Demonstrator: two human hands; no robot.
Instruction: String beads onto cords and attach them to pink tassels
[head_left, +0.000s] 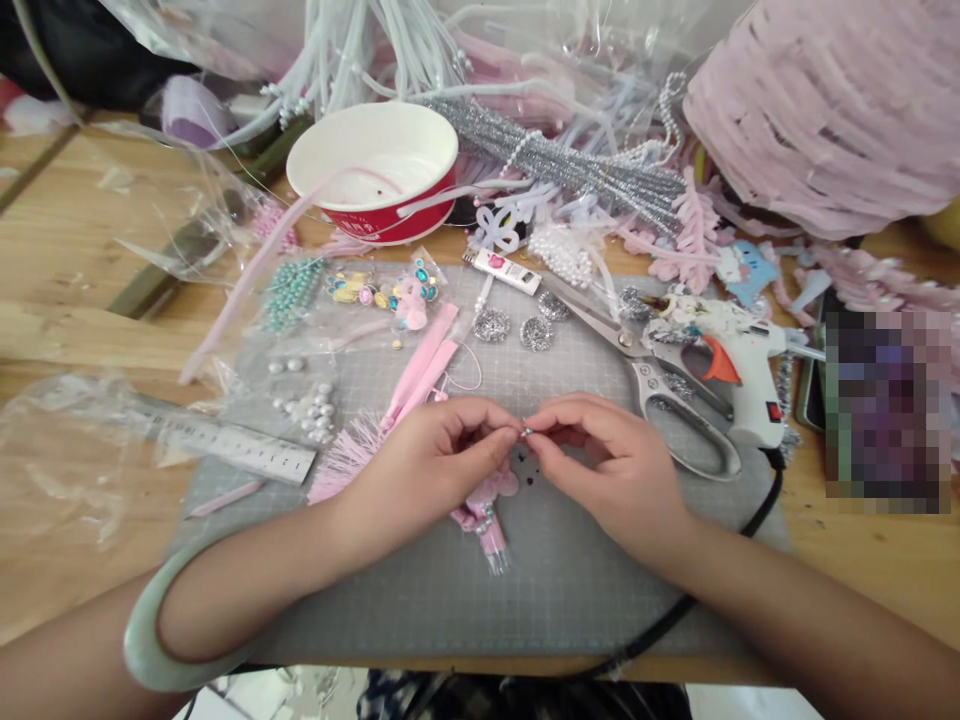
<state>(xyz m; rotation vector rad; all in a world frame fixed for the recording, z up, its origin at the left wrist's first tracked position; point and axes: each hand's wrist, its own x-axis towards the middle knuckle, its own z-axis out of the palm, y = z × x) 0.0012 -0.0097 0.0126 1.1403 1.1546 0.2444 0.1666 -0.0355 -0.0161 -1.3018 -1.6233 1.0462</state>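
Note:
Over the middle of the grey cutting mat [420,620], my left hand [457,450] and my right hand [611,455] meet fingertip to fingertip. Each is closed in a pinch of thumb and forefinger. Between them shows a tiny silvery piece [527,432], too small to name exactly. Beneath my left hand lies a pink ornament [491,525] with beads and a clear end, partly hidden by the fingers. A pink tassel [349,455] and pink ribbon [421,368] stick out behind that hand. Some dark specks [529,481] are on the mat below the fingertips.
Scissors [645,370] and a white glue gun [750,360] with a black cord lie right. A steel ruler [232,445], white beads [311,410] and teal beads [292,290] are left. Behind stand a red-and-white bowl [390,218], a lighter [504,272] and silver pipe cleaners [570,160].

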